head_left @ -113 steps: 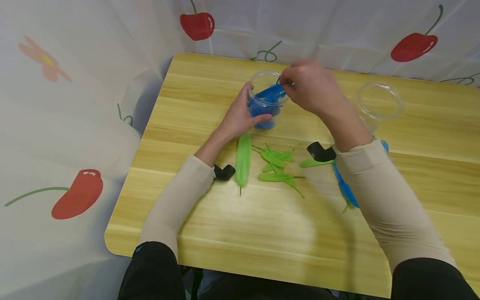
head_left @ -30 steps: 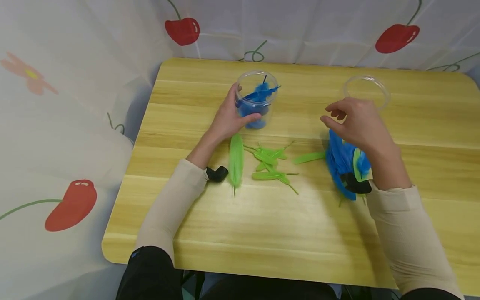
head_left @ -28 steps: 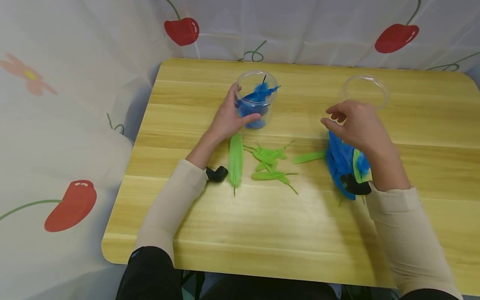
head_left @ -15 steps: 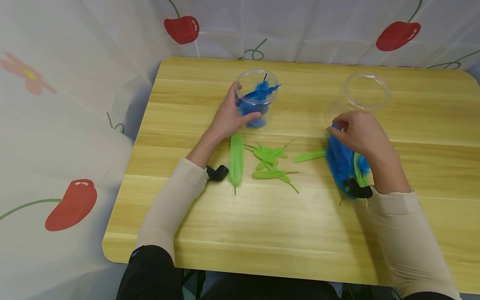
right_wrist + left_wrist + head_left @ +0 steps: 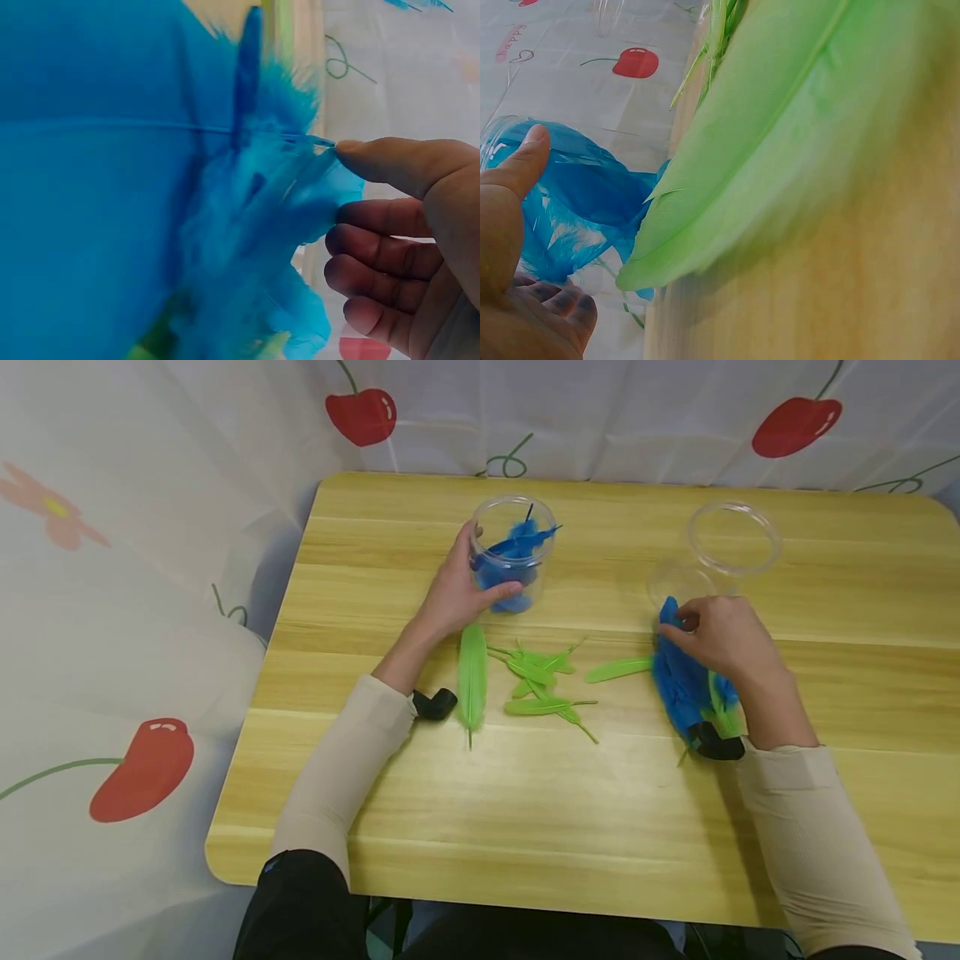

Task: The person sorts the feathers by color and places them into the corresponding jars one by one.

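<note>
My left hand (image 5: 461, 581) grips a clear plastic jar (image 5: 517, 506) at the back of the table, thumb in front and fingers round the far side. Blue feathers (image 5: 517, 550) are inside, some quills sticking up to the rim. On the right, my right hand (image 5: 731, 631) is at the far end of a pile of blue feathers (image 5: 682, 681). In the right wrist view its thumb tip (image 5: 349, 148) is right at a feather's quill end, while the other fingers (image 5: 375, 251) are loosely bent with a gap below the thumb.
Several green feathers (image 5: 543, 706) lie crossed mid-table, with a larger green feather (image 5: 472, 681) beside my left wrist and a green feather (image 5: 618, 670) pointing into the blue pile. A second clear jar (image 5: 735, 564) stands behind my right hand. Printed curtain (image 5: 600, 427) borders the table (image 5: 480, 827).
My right hand moved from the left jar's mouth to the blue pile on the right, then lowered toward its far end. My left hand keeps holding the jar.
</note>
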The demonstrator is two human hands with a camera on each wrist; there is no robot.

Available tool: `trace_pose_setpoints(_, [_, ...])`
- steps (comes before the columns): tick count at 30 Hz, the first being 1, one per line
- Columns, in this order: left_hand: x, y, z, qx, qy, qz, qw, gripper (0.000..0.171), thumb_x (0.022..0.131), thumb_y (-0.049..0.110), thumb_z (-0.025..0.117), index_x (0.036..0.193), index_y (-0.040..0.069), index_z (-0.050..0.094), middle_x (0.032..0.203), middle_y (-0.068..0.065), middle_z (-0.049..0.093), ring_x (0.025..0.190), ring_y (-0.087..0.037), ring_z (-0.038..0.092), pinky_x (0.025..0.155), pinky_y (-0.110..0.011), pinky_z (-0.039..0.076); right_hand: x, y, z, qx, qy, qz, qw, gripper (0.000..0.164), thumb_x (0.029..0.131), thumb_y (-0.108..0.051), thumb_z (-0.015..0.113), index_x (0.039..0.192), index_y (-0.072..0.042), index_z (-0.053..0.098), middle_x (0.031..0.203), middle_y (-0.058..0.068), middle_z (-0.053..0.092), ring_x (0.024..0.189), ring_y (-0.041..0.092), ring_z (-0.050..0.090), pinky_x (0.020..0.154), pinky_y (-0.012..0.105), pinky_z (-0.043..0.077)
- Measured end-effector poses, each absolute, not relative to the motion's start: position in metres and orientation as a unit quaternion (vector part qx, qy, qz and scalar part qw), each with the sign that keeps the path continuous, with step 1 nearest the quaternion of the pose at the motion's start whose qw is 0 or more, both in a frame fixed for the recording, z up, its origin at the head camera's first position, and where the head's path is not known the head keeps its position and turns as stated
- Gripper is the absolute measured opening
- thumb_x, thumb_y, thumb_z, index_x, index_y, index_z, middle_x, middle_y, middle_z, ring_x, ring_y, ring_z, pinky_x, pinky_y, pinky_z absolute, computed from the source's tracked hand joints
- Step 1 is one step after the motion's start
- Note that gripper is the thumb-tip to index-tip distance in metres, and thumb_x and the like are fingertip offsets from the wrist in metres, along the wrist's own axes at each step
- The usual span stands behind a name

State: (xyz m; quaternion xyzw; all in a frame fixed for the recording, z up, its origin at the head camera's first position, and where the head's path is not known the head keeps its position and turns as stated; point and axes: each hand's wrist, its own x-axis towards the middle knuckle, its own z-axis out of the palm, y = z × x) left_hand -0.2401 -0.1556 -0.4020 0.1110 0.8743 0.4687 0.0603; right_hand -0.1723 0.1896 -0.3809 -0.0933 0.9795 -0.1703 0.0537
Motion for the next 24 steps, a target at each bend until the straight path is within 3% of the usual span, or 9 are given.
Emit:
trace_pose_setpoints(9, [-0.24, -0.157, -0.403, 0.117, 0.873, 0.469, 0.058, 0.107, 0.082, 0.05, 0.076, 0.158, 0.016, 0.01, 0.161, -0.004, 0.025, 0.146, -0.02, 0.026, 0.117, -0.038, 0.024, -0.172, 0.188, -0.391, -0.077, 0.98, -0.174, 0.051, 0.049, 0.094, -0.04, 0.067, 0.096, 0.009, 0.07, 0.088, 0.026, 0.067, 0.08, 0.04, 0.062, 0.072, 0.056, 0.049])
trace_pose_setpoints(21, [-0.24, -0.157, -0.402, 0.114, 0.876, 0.465, 0.06, 0.108, 0.082, 0.051, 0.077, 0.158, 0.018, 0.008, 0.161, -0.003, 0.024, 0.146, -0.019, 0.025, 0.117, -0.038, 0.023, -0.175, 0.19, -0.393, -0.082, 0.981, -0.16, 0.07, 0.045, 0.095, -0.031, 0.066, 0.105, 0.013, 0.068, 0.093, 0.03, 0.068, 0.079, 0.043, 0.065, 0.072, 0.057, 0.051])
trace_pose_setpoints(24, [-0.24, -0.157, -0.401, 0.115, 0.875, 0.467, 0.059, 0.108, 0.082, 0.051, 0.077, 0.158, 0.017, 0.009, 0.161, -0.003, 0.025, 0.146, -0.019, 0.025, 0.117, -0.038, 0.023, -0.176, 0.19, -0.393, -0.088, 0.981, -0.157, 0.067, 0.037, 0.096, -0.024, 0.063, 0.102, 0.011, 0.069, 0.091, 0.028, 0.069, 0.079, 0.043, 0.064, 0.073, 0.057, 0.05])
